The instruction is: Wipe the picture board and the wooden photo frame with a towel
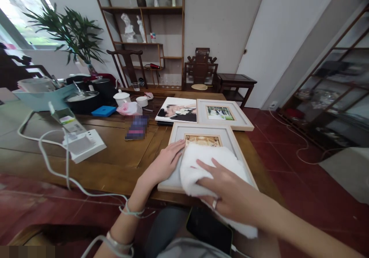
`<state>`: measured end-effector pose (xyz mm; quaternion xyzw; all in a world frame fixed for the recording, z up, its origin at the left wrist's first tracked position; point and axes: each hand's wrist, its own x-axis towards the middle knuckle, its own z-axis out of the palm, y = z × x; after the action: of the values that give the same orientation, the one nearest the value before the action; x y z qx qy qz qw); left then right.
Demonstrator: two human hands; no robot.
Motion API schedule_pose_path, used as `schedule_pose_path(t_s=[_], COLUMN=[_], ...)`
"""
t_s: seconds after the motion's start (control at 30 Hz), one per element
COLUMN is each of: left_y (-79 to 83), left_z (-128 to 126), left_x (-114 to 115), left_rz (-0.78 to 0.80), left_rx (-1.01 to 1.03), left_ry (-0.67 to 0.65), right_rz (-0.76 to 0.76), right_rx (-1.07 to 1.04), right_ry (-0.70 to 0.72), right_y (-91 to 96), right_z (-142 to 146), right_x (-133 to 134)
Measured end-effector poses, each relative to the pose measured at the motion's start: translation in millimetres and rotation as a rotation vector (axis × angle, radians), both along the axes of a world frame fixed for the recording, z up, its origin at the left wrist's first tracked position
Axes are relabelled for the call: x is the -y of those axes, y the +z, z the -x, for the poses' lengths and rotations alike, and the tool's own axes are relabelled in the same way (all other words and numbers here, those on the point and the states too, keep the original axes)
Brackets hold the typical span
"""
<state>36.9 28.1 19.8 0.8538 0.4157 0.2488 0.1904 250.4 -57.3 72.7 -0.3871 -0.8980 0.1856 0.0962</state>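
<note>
A light wooden picture frame (170,187) with a grey mat lies flat at the table's near edge. Under my right hand (219,185) is a bunched white cloth (227,156), gripped in the fingers and resting on the frame, with one end hanging toward my lap. The cloth hides much of the picture inside. My left hand (168,160) lies flat on the frame's left side, fingers stretched out and holding nothing. Behind it are a second framed photo (242,123) and a photo panel (175,114), side by side.
On the wooden table (115,169) stand an opened white box (88,146), a blue case (103,111), a phone-like item (137,127), white cups (121,97) and a black pan (80,101). A white cable (83,190) loops by my left arm. A phone (210,229) rests on my lap.
</note>
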Motion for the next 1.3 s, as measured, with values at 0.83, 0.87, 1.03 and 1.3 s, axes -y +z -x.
schedule_pose_path(t_s=[0.83,0.87,1.03,1.3], left_y=[7.7,8.8,7.6,6.5], left_z=[-3.9,-3.8,-0.6,-3.5], left_x=[-3.2,-4.3,-8.8,-3.5], left_rz=[0.001,0.001,-0.02,0.041], left_rx=[0.067,0.093,0.251,0.26], left_ry=[0.063,0.079,0.064,0.047], right_rz=[0.161,0.178,0.205,-0.085], right_rx=[0.045,0.027,-0.027,0.007], right_ry=[0.04,0.028,-0.014,-0.168], right_y=[19.2,20.2,13.8,-16.5], right_z=[-12.6,-14.2,-24.0,-1.9], right_x=[13.9,19.8,15.1,-54.5])
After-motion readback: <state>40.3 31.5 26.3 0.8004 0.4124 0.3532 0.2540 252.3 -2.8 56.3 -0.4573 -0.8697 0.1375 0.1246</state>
